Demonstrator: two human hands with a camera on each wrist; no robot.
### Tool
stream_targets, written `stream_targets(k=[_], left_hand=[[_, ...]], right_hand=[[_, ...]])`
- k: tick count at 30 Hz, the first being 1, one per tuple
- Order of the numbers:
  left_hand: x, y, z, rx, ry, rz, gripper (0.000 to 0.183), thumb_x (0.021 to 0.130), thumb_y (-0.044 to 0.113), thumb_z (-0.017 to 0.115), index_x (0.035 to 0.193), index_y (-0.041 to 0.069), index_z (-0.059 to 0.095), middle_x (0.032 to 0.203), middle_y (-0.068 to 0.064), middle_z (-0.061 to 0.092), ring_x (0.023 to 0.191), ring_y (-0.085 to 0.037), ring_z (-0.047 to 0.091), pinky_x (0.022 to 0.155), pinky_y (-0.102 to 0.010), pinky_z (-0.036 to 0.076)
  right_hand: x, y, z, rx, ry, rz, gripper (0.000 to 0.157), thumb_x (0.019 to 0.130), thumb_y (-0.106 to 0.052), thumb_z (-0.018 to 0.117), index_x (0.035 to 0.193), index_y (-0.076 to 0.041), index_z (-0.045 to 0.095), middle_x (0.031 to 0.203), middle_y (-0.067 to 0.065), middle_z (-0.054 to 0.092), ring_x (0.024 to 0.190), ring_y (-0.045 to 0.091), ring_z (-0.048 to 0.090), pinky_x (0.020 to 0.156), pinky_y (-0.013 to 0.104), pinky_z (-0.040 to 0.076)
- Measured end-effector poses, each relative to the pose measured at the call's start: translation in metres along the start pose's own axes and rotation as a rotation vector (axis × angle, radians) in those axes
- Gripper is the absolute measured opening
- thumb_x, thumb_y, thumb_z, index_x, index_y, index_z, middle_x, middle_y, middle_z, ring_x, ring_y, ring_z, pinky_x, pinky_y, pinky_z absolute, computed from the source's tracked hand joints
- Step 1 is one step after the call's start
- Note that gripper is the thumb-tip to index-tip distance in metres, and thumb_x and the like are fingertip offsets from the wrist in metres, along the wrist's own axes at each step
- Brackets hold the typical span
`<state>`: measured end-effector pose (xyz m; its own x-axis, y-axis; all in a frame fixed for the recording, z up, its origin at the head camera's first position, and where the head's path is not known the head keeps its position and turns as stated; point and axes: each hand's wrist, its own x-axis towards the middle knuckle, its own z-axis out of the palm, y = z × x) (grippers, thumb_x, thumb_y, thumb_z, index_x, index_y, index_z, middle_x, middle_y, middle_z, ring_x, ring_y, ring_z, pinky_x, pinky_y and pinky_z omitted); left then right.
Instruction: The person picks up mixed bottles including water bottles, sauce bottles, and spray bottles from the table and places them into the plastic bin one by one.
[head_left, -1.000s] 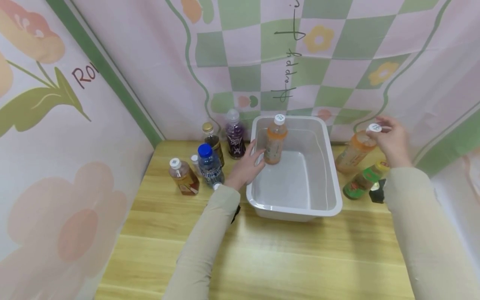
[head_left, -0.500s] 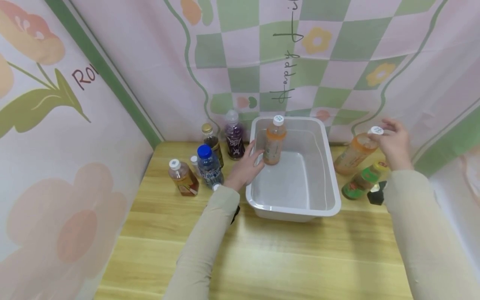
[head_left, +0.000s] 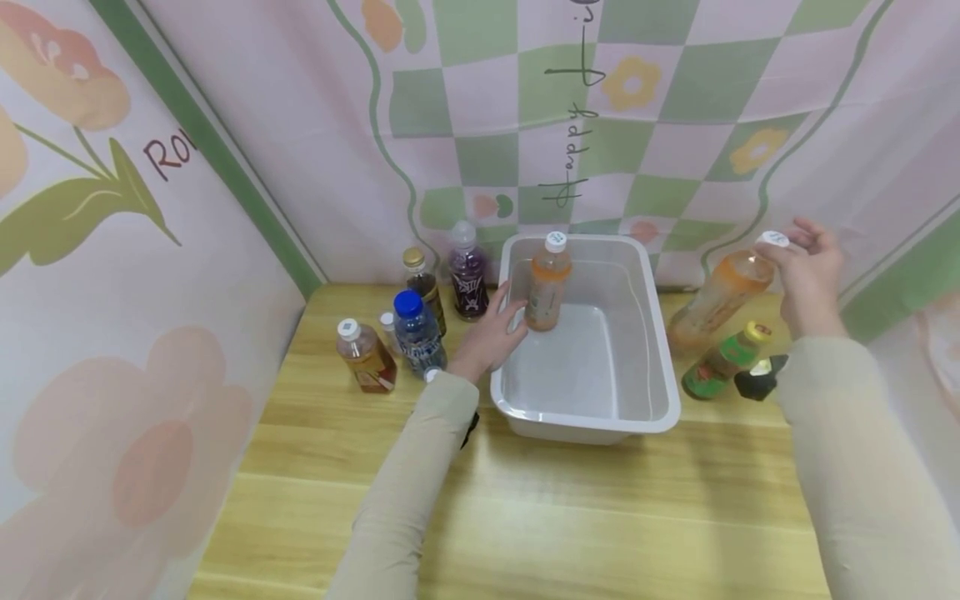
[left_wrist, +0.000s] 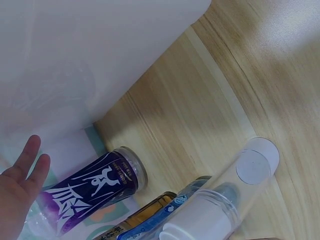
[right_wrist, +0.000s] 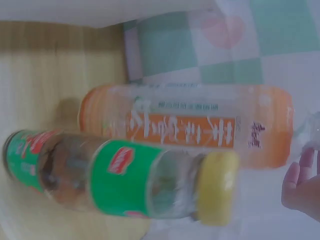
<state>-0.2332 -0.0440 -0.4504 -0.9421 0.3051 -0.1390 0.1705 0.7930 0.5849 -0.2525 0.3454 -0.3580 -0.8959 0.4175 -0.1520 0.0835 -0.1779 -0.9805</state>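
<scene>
My right hand [head_left: 813,271] pinches the white cap end of a tall orange-labelled drink bottle [head_left: 716,296], which tilts to the right of the basin. In the right wrist view that bottle [right_wrist: 185,125] lies behind a green-labelled bottle with a yellow cap [right_wrist: 120,175]; only fingertips [right_wrist: 302,185] show at the edge. My left hand [head_left: 491,337], fingers extended, lies over the left rim of the white basin [head_left: 585,422]. Its fingertips are close to a similar orange-labelled bottle [head_left: 547,292] standing inside. A purple bottle [left_wrist: 90,190] appears beside my left fingers in the left wrist view.
Left of the basin stand a brown tea bottle [head_left: 369,358], a blue-capped bottle [head_left: 420,337], a gold-capped dark bottle [head_left: 423,287] and small white-capped containers. A black object [head_left: 757,382] sits right of the green bottle. Printed cloth [head_left: 480,100] hangs behind the wooden table [head_left: 540,508].
My right hand has moved up and to the right, bringing the orange-labelled bottle's top with it. My left hand and the bottle in the basin have stayed in place.
</scene>
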Motion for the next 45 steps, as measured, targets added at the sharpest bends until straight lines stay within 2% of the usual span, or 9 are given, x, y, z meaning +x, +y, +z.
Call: stream_targets(k=[10, 24, 32, 45], left_hand=[[-0.002, 0.002, -0.002, 0.013, -0.001, 0.003, 0.054, 0.098, 0.047, 0.031, 0.147, 0.027, 0.035, 0.162, 0.012, -0.007, 0.136, -0.033, 0.042, 0.105, -0.051, 0.045], [-0.002, 0.002, -0.002, 0.010, -0.005, -0.005, 0.053, 0.098, 0.046, 0.031, 0.148, 0.027, 0.034, 0.162, 0.012, -0.007, 0.138, -0.033, 0.040, 0.105, -0.051, 0.045], [-0.001, 0.002, -0.001, 0.019, -0.004, -0.005, 0.053, 0.098, 0.047, 0.031, 0.147, 0.028, 0.034, 0.162, 0.012, -0.008, 0.138, -0.032, 0.041, 0.100, -0.051, 0.048], [-0.002, 0.002, -0.002, 0.017, -0.013, -0.009, 0.053, 0.097, 0.046, 0.030, 0.148, 0.031, 0.033, 0.162, 0.013, -0.008, 0.140, -0.031, 0.038, 0.104, -0.050, 0.046]], right_hand=[[-0.009, -0.024, 0.019, 0.103, -0.023, -0.148, 0.071, 0.076, 0.007, 0.073, 0.137, -0.015, 0.043, 0.108, -0.010, 0.054, 0.096, 0.001, 0.051, 0.072, 0.003, 0.049], [-0.024, -0.059, 0.049, 0.269, -0.031, -0.221, 0.070, 0.071, 0.015, 0.072, 0.130, -0.014, 0.049, 0.107, -0.004, 0.056, 0.098, 0.007, 0.051, 0.075, 0.008, 0.051], [-0.037, -0.070, 0.068, 0.397, -0.093, -0.294, 0.066, 0.071, 0.022, 0.068, 0.126, -0.009, 0.050, 0.104, 0.004, 0.058, 0.091, 0.013, 0.054, 0.070, 0.014, 0.054], [-0.053, -0.074, 0.096, 0.411, -0.177, -0.372, 0.059, 0.069, 0.021, 0.070, 0.118, -0.007, 0.054, 0.093, 0.004, 0.061, 0.086, 0.013, 0.057, 0.071, 0.015, 0.054]])
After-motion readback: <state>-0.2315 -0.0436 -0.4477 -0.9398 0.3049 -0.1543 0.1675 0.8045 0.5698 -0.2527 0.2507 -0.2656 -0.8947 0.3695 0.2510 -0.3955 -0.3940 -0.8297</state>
